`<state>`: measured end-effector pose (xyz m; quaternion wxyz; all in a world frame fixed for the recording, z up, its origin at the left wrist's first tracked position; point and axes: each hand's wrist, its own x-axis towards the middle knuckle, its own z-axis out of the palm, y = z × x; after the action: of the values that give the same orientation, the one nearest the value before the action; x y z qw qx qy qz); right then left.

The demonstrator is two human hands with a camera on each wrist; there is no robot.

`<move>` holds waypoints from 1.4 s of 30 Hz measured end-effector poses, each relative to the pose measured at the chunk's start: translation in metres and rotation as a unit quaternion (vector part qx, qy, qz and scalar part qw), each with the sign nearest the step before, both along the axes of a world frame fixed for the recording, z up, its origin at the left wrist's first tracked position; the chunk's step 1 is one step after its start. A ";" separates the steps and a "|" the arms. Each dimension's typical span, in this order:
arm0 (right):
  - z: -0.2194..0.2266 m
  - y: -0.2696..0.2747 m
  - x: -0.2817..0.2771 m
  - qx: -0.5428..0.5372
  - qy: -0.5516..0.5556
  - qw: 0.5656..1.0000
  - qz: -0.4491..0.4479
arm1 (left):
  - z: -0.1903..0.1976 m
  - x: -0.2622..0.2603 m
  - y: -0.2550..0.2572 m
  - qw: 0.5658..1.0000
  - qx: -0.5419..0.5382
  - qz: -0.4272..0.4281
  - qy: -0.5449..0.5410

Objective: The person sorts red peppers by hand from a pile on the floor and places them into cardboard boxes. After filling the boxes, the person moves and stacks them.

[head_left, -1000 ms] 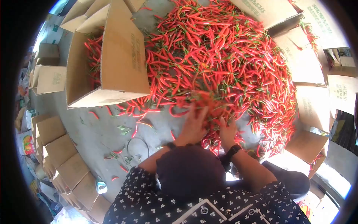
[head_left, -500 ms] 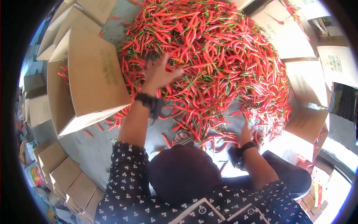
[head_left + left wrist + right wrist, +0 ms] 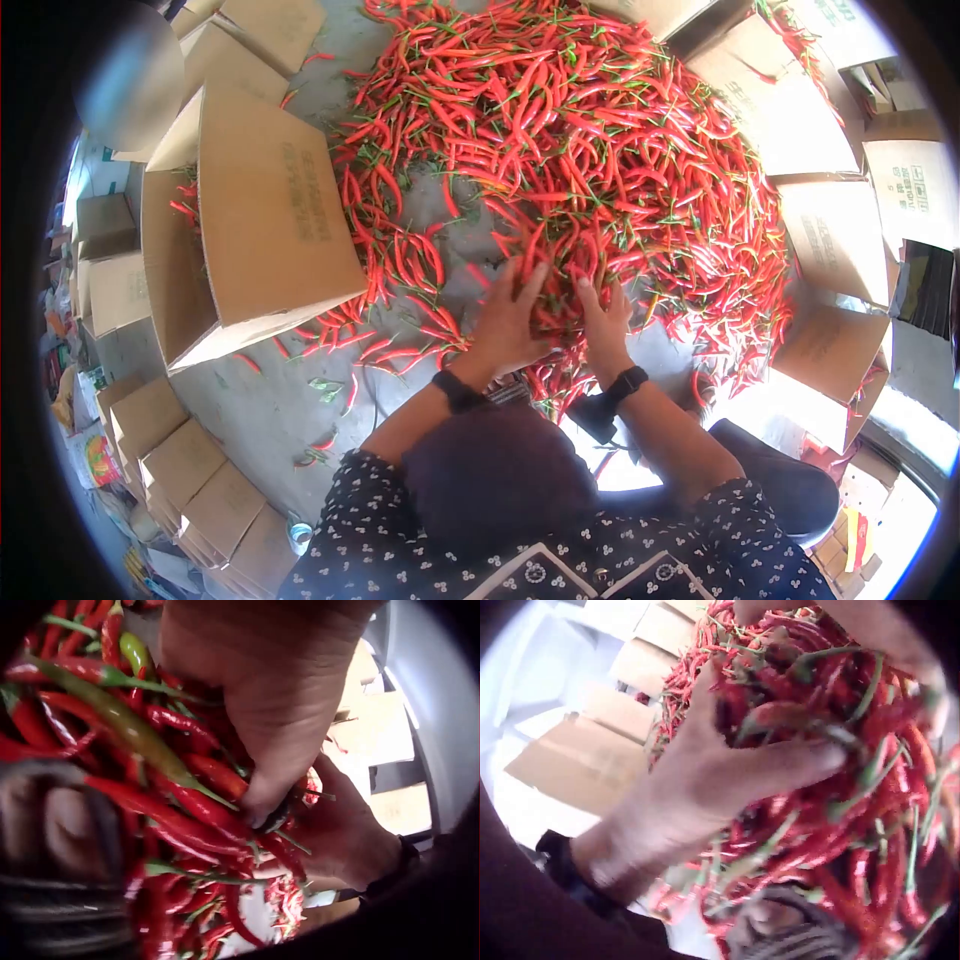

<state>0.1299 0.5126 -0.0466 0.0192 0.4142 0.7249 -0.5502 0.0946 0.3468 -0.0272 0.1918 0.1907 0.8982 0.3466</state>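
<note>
A broad heap of red chili peppers (image 3: 560,110) with green stems covers the floor ahead. At its near edge my left hand (image 3: 505,325) and right hand (image 3: 603,330) clasp a bunch of chili peppers between them. In the left wrist view, the left thumb presses down over the bunch, and a greenish chili pepper (image 3: 112,716) lies among the red ones beside it. The right wrist view has my right hand (image 3: 697,776) with its thumb laid across the peppers and its fingers around their far side. The peppers hide some of the fingertips.
An open cardboard box (image 3: 275,210) with chili peppers inside stands to the left. More cartons (image 3: 830,240) line the right side, and a row of cartons (image 3: 190,470) runs along the lower left. A sandalled foot (image 3: 71,817) is close beside the hands. Loose peppers lie on the grey floor.
Half a second ago the left hand was spread over the heap near the box; it has come back toward the body with peppers. The right hand has moved forward and left to meet it.
</note>
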 end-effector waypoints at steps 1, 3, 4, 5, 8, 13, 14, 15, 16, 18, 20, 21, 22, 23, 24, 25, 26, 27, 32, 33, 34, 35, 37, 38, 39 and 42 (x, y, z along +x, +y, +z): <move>0.010 -0.004 -0.003 0.000 -0.005 1.000 0.026 | -0.002 -0.001 0.007 1.000 0.023 -0.011 0.014; 0.018 -0.002 -0.006 -0.024 -0.006 0.999 0.034 | 0.002 -0.003 0.013 0.997 0.069 -0.014 0.018; 0.018 -0.001 -0.009 -0.023 -0.002 0.999 0.036 | 0.001 -0.005 0.015 0.997 0.070 -0.011 0.023; 0.017 -0.002 -0.013 -0.034 0.005 0.999 0.021 | -0.002 -0.007 0.016 0.995 0.096 0.003 0.006; 0.007 -0.004 -0.013 -0.110 0.069 0.992 0.003 | 0.001 -0.008 0.017 0.992 0.126 0.001 -0.011; 0.063 -0.017 -0.007 -0.141 0.117 0.983 0.032 | 0.039 0.002 0.002 0.984 0.177 0.006 0.016; 0.071 -0.022 -0.010 -0.102 0.127 0.985 0.064 | 0.047 0.001 -0.004 0.979 0.201 0.012 0.041; 0.086 -0.029 -0.012 -0.093 0.123 0.985 0.076 | 0.056 0.000 -0.012 0.972 0.222 0.022 0.068; 0.107 -0.037 -0.019 -0.104 0.133 0.981 0.099 | 0.067 -0.002 -0.022 0.973 0.211 0.041 0.084; 0.150 -0.059 -0.037 -0.265 0.195 0.939 0.104 | 0.096 -0.009 -0.039 0.959 0.208 0.042 0.190; 0.175 -0.077 -0.059 -0.211 0.258 0.924 0.186 | 0.135 -0.018 -0.059 0.946 0.188 0.092 0.245; 0.190 -0.084 -0.071 -0.138 0.319 0.907 0.239 | 0.161 -0.026 -0.073 0.933 0.180 0.103 0.293; 0.213 -0.100 -0.083 -0.187 0.352 0.882 0.250 | 0.186 -0.033 -0.086 0.918 0.173 0.110 0.339; 0.237 -0.121 -0.095 -0.234 0.383 0.855 0.260 | 0.211 -0.041 -0.100 0.893 0.151 0.128 0.405; 0.258 -0.138 -0.108 -0.251 0.408 0.830 0.285 | 0.234 -0.045 -0.115 0.876 0.112 0.143 0.447; 0.275 -0.157 -0.120 -0.268 0.430 0.805 0.309 | 0.256 -0.049 -0.130 0.855 0.072 0.161 0.488; 0.287 -0.178 -0.131 -0.297 0.444 0.784 0.315 | 0.272 -0.052 -0.147 0.848 0.034 0.177 0.498; 0.296 -0.200 -0.144 -0.327 0.457 0.763 0.320 | 0.287 -0.055 -0.164 0.840 -0.005 0.192 0.507; 0.290 -0.293 -0.198 -0.365 0.391 0.757 0.375 | 0.286 -0.082 -0.240 0.866 0.006 0.308 0.393; 0.279 -0.296 -0.207 -0.301 0.366 0.772 0.424 | 0.268 -0.086 -0.255 0.892 0.016 0.302 0.337; 0.268 -0.296 -0.206 -0.253 0.307 0.798 0.453 | 0.251 -0.091 -0.270 0.913 0.023 0.298 0.278; 0.258 -0.295 -0.208 -0.148 0.337 0.795 0.483 | 0.234 -0.095 -0.285 0.930 0.027 0.294 0.220; 0.262 -0.278 -0.200 -0.011 0.406 0.748 0.525 | 0.221 -0.094 -0.299 0.946 -0.010 0.257 0.197; 0.257 -0.271 -0.199 0.033 0.468 0.714 0.521 | 0.219 -0.090 -0.302 0.946 -0.009 0.251 0.203; 0.255 -0.265 -0.198 0.074 0.476 0.713 0.509 | 0.219 -0.083 -0.303 0.949 -0.006 0.240 0.205; 0.241 -0.258 -0.189 0.203 0.424 0.765 0.440 | 0.238 -0.072 -0.304 0.843 -0.112 0.458 0.260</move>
<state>-0.0587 0.2545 0.1948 -0.1344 -0.2316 0.8566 -0.4410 0.0223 0.0428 0.2108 -0.2091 -0.1817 0.9330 0.2298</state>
